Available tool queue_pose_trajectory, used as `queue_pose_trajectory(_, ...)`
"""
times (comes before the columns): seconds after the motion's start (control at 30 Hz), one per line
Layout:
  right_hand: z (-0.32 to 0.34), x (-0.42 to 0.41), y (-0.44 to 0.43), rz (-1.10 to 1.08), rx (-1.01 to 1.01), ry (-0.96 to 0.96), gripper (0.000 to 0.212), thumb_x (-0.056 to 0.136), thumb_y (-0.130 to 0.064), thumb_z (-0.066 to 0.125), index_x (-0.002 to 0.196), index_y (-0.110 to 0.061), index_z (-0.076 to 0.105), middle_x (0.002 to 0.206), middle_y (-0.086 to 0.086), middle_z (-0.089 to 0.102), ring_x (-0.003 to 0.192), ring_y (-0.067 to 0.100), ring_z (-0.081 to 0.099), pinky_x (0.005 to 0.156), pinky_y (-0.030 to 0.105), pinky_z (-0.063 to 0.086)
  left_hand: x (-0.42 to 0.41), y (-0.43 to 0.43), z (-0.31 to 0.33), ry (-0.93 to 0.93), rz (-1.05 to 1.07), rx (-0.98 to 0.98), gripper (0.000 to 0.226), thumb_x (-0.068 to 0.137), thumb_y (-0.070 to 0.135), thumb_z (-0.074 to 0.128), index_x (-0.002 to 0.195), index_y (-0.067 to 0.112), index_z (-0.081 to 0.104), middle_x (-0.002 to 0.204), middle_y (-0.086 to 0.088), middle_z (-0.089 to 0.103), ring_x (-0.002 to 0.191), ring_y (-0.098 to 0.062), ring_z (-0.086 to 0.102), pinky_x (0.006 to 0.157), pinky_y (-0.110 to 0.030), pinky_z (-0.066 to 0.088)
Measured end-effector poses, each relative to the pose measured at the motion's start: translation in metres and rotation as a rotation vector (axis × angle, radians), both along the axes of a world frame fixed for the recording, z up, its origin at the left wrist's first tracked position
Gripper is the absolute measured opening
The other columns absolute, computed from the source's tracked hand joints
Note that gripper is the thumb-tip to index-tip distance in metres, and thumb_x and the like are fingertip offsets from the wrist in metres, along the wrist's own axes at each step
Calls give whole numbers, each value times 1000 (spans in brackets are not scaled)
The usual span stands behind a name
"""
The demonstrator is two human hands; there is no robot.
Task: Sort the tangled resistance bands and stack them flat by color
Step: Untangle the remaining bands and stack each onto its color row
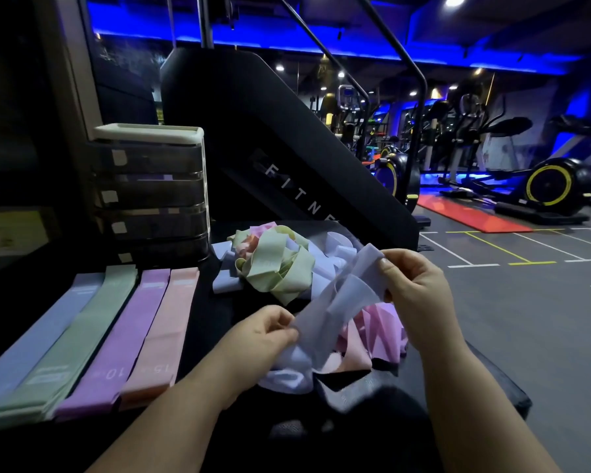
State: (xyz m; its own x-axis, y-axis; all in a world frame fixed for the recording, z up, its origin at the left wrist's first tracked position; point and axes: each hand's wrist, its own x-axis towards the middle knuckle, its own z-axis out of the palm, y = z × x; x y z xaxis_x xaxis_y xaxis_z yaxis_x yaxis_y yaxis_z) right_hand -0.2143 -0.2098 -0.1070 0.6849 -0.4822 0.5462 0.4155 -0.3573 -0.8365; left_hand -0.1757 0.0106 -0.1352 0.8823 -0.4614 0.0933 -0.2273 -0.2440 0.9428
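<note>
the left hand (270,331) pinches the lower end of a pale lavender-blue fabric resistance band (335,302) between thumb and fingers. the right hand (413,291) grips its upper end, fingers curled round the cloth. the band hangs slack and twisted between the two hands, lifted just above the near side of the tangled heap of pastel bands (277,268), which lies on the black bench (212,312). in that heap, pale green loops bunch at the far left, and pink and purple ones lie at the near right, under the held band. left of the heap, four flat stacks lie side by side: the grey-blue stack (35,339) farthest, then the sage-green stack (72,339), the purple stack (116,336), and the peach-pink stack (161,329) nearest the heap. behind and left of the heap stands a smoky plastic drawer unit (151,192) with a cream top; right behind the heap rises a black stair machine (287,158).
</note>
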Motion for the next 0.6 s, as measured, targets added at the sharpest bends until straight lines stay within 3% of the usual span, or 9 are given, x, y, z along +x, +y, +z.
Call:
queue_pose_trajectory(0.1,1,0,-4,-51,33,-29,14,95,-9,60,87,-14,70,64,-5,62,53,2,52,52,19,43,7,5,-2,-24,58,-29,13,90,32,59,78,28,62,72,10,58,72,-11,49,68,-27,43)
queue_pose_trajectory(0.2,1,2,-5,-53,91,-32,11,95,-9,60,90,-6,69,60,-2,60,47,3,49,46,19,43,5,7,3,-15,14,-61,21,74,50,59,81,31,62,73,3,61,73,-14,51,75,-39,44)
queue_pose_trajectory(0.3,-3,4,-6,-82,104,-16,12,95,-8,58,89,-8,69,62,1,60,46,4,49,45,20,43,1,10,9,35,-30,-59,47,58,54,70,97,28,61,96,-9,69,86,-23,65,89,-46,51)
queue_pose_trajectory(0.4,-7,7,-12,-113,134,9,11,95,-9,58,91,-8,68,66,4,61,47,4,50,45,22,43,2,18,7,18,-79,2,58,53,41,73,107,36,52,107,-5,65,100,-26,66,94,-46,52)
queue_pose_trajectory(0.53,-10,9,-24,-152,200,47,13,95,-7,55,90,-10,66,68,6,65,47,8,56,45,22,43,2,22,1,-132,-95,62,43,77,5,63,96,41,49,108,1,56,79,-14,62,75,-34,53)
queue_pose_trajectory(0.6,-13,9,-28,-166,211,75,13,94,-7,54,90,-10,66,69,7,66,47,10,58,46,23,44,3,21,-5,-260,-78,108,45,84,-7,56,86,38,58,107,-1,52,80,-7,60,77,-24,50)
